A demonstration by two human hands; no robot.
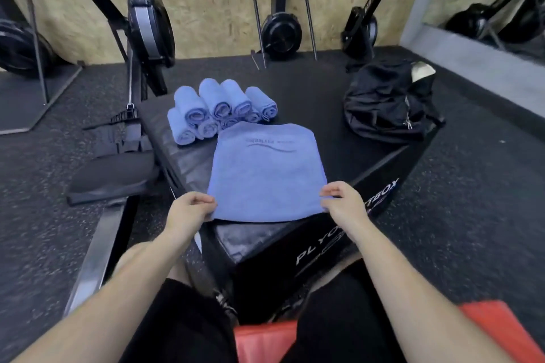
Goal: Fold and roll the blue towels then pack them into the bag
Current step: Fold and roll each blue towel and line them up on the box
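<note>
**Flat blue towel held at both near corners on the plyo box**

Head view: A blue towel (267, 171) lies spread flat on top of a black plyo box (330, 132), its printed logo toward the far edge. The left hand (188, 209) pinches the towel's near left corner, fingers curled over the edge with the thumb beneath. The right hand (345, 200) pinches the near right corner in the same way, and the cloth bunches slightly under its fingers. The near edge of the towel hangs just past the front of the box.

Just beyond the flat towel, at the far left of the box top, sits a pile of rolled blue towels (219, 109), stacked in two layers with their spiral ends facing the camera; the pile touches the flat towel's far left corner. A black bag (389, 103) rests on the far right of the box, well apart from the rolls. Rowing machines (147, 29) stand against the wooden wall behind. The person's legs in dark shorts frame the bottom of the view.
</note>
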